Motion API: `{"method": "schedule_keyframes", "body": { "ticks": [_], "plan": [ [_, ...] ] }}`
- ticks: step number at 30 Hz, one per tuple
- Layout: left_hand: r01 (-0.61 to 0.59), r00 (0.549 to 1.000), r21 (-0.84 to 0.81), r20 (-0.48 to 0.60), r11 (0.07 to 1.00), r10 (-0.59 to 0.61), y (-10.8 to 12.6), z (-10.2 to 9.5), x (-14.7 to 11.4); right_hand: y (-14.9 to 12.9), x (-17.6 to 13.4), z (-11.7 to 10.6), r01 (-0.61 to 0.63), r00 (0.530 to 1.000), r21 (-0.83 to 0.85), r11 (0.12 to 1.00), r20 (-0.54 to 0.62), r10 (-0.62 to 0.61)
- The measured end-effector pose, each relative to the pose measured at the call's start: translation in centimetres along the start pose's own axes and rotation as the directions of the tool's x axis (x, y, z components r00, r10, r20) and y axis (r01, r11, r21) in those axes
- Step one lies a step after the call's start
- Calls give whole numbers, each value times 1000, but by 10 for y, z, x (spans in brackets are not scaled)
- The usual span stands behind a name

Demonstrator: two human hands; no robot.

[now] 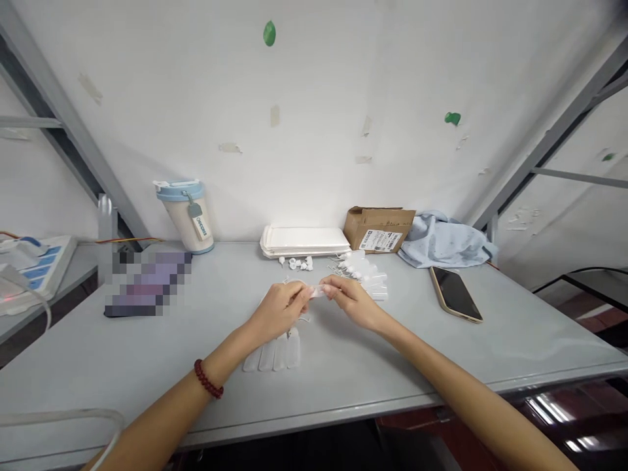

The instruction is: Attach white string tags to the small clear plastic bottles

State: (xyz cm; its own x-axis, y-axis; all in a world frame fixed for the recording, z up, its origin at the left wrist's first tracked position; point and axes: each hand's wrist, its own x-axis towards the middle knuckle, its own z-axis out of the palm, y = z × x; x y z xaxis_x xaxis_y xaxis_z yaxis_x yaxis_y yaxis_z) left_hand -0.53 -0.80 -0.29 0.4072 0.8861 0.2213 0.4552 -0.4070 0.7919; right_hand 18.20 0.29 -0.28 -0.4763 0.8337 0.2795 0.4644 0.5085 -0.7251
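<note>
Left hand (284,305) and right hand (351,301) together, pinching clear piece (318,291); slack grip could drop it onto near desk (366,373).

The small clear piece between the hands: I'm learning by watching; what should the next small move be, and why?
Probably a gentle press inward: the left hand and right hand pinch the small clear piece from opposite sides. Its details are too fine to tell whether it is finished, so laying it by the row of clear pieces seems early.
</note>
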Motion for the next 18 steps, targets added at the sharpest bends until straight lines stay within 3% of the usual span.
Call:
{"method": "schedule_keyframes", "body": {
  "ticks": [3,6,11,18],
  "plan": [
    [98,993,-168,75,981,-86,-1,-1,0,-1,-2,1,112,991,-125,986,-58,-120],
    [156,983,-211,124,965,-132,-3,-1,0,2,-3,4,167,982,-193,967,-53,-180],
    [160,979,-180,156,971,-132,-1,-4,0,8,-3,7,168,986,-205,964,22,-167],
    [94,993,-6,73,996,-93,1,-2,-1,8,-2,3,151,988,-228,962,16,-151]
  ]
}}
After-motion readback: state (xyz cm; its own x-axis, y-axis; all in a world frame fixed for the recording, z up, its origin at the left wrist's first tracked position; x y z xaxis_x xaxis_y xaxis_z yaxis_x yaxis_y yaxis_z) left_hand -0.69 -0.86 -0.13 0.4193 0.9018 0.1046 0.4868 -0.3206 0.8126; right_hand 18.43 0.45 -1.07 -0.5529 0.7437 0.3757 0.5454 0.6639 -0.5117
